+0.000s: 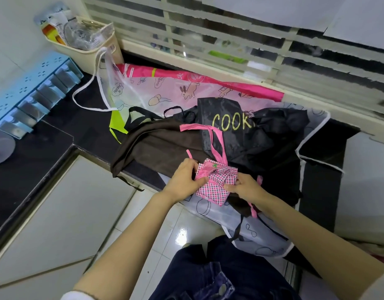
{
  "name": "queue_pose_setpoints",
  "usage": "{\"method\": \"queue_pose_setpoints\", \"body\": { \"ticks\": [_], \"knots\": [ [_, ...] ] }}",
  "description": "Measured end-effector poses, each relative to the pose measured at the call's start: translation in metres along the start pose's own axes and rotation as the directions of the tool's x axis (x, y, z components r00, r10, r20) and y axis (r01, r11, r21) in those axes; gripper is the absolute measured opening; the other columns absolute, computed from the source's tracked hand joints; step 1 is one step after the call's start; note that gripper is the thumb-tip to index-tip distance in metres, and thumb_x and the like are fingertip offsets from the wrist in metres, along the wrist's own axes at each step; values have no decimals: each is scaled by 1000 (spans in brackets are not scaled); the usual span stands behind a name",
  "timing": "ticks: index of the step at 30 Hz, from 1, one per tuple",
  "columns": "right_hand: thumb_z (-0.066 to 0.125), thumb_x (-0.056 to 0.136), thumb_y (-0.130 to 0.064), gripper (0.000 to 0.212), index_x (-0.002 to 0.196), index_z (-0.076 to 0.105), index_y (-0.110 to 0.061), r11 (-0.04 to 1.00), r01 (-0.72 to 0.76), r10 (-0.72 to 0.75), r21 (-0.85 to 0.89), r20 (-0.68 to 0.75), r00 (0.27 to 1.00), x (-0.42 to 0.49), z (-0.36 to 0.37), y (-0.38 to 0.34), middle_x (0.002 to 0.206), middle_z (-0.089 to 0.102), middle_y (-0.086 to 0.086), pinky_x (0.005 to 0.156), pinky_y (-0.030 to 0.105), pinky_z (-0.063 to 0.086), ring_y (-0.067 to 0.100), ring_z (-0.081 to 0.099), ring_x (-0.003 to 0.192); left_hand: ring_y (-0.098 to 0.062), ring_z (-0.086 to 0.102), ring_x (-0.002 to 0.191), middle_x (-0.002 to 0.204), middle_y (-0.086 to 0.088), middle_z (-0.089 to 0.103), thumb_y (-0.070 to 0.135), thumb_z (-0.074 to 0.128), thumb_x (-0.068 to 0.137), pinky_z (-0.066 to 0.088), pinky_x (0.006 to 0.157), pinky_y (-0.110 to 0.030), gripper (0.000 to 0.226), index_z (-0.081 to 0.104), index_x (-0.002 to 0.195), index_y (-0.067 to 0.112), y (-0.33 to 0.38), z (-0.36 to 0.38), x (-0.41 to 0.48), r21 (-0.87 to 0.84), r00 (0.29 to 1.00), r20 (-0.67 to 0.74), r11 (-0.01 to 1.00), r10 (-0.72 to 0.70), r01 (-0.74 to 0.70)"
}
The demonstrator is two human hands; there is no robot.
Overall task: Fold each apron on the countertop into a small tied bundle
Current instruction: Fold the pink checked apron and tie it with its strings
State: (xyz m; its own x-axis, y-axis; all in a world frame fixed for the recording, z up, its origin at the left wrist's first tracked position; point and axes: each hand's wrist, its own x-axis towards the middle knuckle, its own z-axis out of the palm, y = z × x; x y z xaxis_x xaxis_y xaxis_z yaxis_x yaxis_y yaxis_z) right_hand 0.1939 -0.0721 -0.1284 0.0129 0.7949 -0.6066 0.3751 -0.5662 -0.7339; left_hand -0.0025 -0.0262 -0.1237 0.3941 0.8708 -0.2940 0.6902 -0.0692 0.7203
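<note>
I have the pink checked apron folded down to a small packet, and it sits at the near edge of the table, on top of the other aprons. My left hand has a closed grip on its left side, with the thumb pressing the fold, and my right hand pinches the cloth on its right side. I judge it is not tied yet: one pink strap lies loose in a loop over the black apron, and another end hangs below my right wrist. So this first bundle is folded, but the knot is left to do. The black apron, the brown apron and the pink see-through apron behind them lie unfolded in a heap, so most of the task is not done. I see no finished bundle on the table.
</note>
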Motion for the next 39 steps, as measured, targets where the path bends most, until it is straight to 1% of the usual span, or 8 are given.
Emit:
{"method": "queue_pose_setpoints", "body": {
  "ticks": [3, 9, 13, 19, 24, 27, 32, 39],
  "knots": [
    [60, 87, -1, 33, 120, 58, -3, 999, 39, -38, -19, 53, 998, -7, -7, -4, 116, 65, 12, 102, 45, 44, 24, 60, 111, -17, 55, 81, 96, -7, 59, 25, 67, 86, 42, 66, -21, 34, 40, 99, 9, 7, -6, -4, -128, 990, 137, 991, -27, 45],
    [57, 90, -1, 29, 118, 57, -4, 994, 90, -86, -61, 63, 994, -16, -18, -10, 102, 65, 1, 79, 16, 44, 16, 59, 101, -12, 58, 91, 105, 1, 59, 27, 66, 87, 49, 82, -29, 37, 44, 113, 13, 15, -3, -5, -212, 969, 211, 961, -132, 177],
    [58, 89, -1, 30, 119, 58, -5, 995, 97, -95, -18, 73, 993, -19, -21, -9, 113, 66, 9, 82, 17, 45, 20, 60, 109, -13, 63, 91, 106, -4, 65, 20, 64, 89, 51, 82, -27, 30, 57, 113, 6, 18, -5, -4, -346, 957, 272, 918, -99, 193],
    [60, 88, -1, 28, 116, 62, -4, 985, 109, -125, 137, 115, 985, -25, -24, -8, 109, 68, 4, 82, 16, 52, 10, 64, 101, -21, 64, 82, 95, -17, 70, 8, 64, 88, 52, 77, -44, 16, 65, 99, -2, 18, -10, -2, -387, 994, 106, 920, -20, 60],
    [62, 87, 0, 10, 83, 70, 3, 977, 196, -190, -80, 77, 979, -28, -38, -12, 82, 71, 14, 70, 16, 50, 1, 64, 70, 3, 64, 76, 88, 5, 69, 0, 62, 87, 50, 72, -15, 14, 64, 98, 8, 23, -28, -3, -407, 991, 83, 911, 108, -65],
    [60, 88, -1, 17, 72, 66, -2, 961, 190, -175, -199, 92, 980, -29, -51, -19, 58, 63, -8, 49, 6, 40, -9, 54, 44, 1, 61, 79, 90, 7, 69, 2, 65, 86, 48, 76, -16, 19, 65, 99, 15, 23, -42, -5, -362, 977, 86, 920, 193, -150],
    [69, 85, -18, 20, 67, 70, -8, 898, 188, -183, -397, 51, 982, -20, -66, -23, 71, 69, -1, 65, 13, 47, -1, 63, 69, -1, 44, 74, 80, 2, 54, 6, 70, 77, 34, 67, -13, 36, 63, 94, 38, 29, -51, -5, 46, 948, 164, 958, 272, -283],
    [72, 81, -33, 24, 76, 72, -9, 739, 200, -205, -643, 68, 976, -16, -66, -48, 74, 69, -4, 67, 32, 49, 16, 64, 76, -12, 41, 84, 77, 14, 55, 7, 72, 73, 35, 68, -24, 23, 68, 92, 20, 49, -39, -13, 287, 801, 385, 766, 457, -575]
  ]
}}
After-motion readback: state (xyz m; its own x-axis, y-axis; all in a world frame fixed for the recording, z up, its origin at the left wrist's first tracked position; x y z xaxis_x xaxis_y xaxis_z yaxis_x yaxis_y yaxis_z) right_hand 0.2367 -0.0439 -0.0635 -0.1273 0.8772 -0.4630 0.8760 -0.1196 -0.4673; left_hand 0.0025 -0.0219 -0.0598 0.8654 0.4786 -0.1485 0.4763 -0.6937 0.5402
